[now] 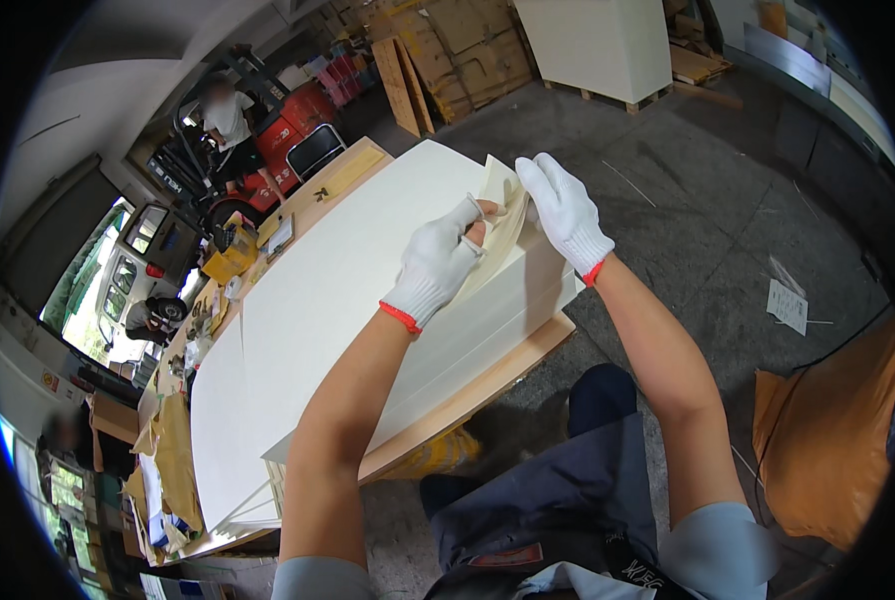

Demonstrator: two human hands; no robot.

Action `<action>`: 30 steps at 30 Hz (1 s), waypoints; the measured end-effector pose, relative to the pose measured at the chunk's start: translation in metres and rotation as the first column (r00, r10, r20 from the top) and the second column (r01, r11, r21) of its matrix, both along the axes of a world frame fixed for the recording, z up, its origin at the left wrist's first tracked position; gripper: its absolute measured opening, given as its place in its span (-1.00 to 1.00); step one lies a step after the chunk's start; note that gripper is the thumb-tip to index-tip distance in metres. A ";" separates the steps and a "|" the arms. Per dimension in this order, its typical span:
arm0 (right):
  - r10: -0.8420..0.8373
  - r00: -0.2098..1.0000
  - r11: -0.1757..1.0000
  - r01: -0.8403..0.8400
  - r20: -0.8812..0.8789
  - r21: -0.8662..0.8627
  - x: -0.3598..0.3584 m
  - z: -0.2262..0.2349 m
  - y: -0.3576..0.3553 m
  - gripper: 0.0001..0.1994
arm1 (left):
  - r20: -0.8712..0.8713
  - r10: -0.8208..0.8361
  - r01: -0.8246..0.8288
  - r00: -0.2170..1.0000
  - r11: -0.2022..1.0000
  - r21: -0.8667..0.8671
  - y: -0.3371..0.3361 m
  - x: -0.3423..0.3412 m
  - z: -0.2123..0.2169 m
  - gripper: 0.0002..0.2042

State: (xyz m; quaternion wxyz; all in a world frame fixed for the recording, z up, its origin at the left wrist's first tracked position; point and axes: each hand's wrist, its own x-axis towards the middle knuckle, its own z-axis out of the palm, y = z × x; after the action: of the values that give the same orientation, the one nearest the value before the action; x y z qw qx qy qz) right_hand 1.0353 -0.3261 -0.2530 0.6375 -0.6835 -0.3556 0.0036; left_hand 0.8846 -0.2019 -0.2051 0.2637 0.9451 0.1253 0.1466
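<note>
A tall stack of large white sheets lies on a wooden table. At its far right corner, several thin cream sheets are bent upward and fanned apart. My left hand, in a white knitted glove with red cuff and bare fingertips, pinches the bent sheets from the left. My right hand, gloved the same way, rests against their right side with fingers stretched out and close together; its thumb is hidden.
A red forklift with a person beside it stands beyond the table. Cardboard leans at the back, near a white block on a pallet. An orange bag lies at right. Tools and a yellow crate line the table's far side.
</note>
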 end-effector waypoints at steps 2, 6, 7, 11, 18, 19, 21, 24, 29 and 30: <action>-0.003 1.000 1.000 0.003 -0.002 0.005 -0.001 0.000 0.001 -0.46 | 0.020 -0.014 0.014 1.000 1.000 -0.026 0.003 0.002 -0.005 -0.62; -0.024 1.000 1.000 0.024 0.003 0.007 -0.001 -0.001 0.001 -0.46 | 0.052 -0.006 0.009 0.999 0.998 -0.054 0.002 0.002 -0.010 -0.55; -0.026 1.000 1.000 0.026 0.002 0.007 -0.001 -0.001 0.001 -0.46 | 0.047 0.002 0.000 0.999 0.999 -0.055 0.001 0.002 -0.008 -0.53; -0.021 1.000 1.000 0.021 0.014 0.020 0.000 -0.002 0.001 -0.45 | 0.042 -0.017 0.020 0.999 0.997 -0.080 0.005 0.002 -0.011 -0.55; 0.020 0.998 1.000 -0.020 -0.058 -0.001 -0.003 0.001 -0.001 -0.44 | 0.109 -0.014 0.007 0.994 0.998 0.062 -0.001 -0.002 -0.007 -0.66; 0.021 0.998 1.000 -0.021 -0.060 0.002 -0.002 0.000 -0.001 -0.45 | 0.070 -0.005 0.003 0.998 0.999 0.034 -0.003 -0.003 -0.004 -0.66; 0.005 0.999 1.000 -0.005 -0.053 0.015 -0.003 0.000 -0.001 -0.46 | 0.019 0.005 -0.006 1.000 0.999 0.042 -0.004 -0.002 -0.001 -0.66; -0.006 0.999 1.000 0.007 -0.052 0.020 -0.004 0.000 0.000 -0.48 | -0.031 -0.002 -0.001 1.000 0.995 -0.097 -0.009 -0.001 0.000 -0.62; -0.005 0.999 1.000 0.006 -0.044 0.023 -0.001 -0.003 0.002 -0.48 | 0.051 -0.016 0.019 0.999 0.997 -0.074 -0.004 0.001 -0.009 -0.56; -0.003 0.999 1.000 0.005 -0.043 0.025 -0.001 -0.004 0.002 -0.48 | 0.052 -0.020 0.024 0.998 0.997 -0.068 -0.003 0.002 -0.010 -0.57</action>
State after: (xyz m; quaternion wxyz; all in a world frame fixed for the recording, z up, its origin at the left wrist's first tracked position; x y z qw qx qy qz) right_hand 1.0344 -0.3244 -0.2566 0.6537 -0.6757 -0.3403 0.0126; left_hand 0.8861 -0.2046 -0.2148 0.3007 0.9328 0.1131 0.1635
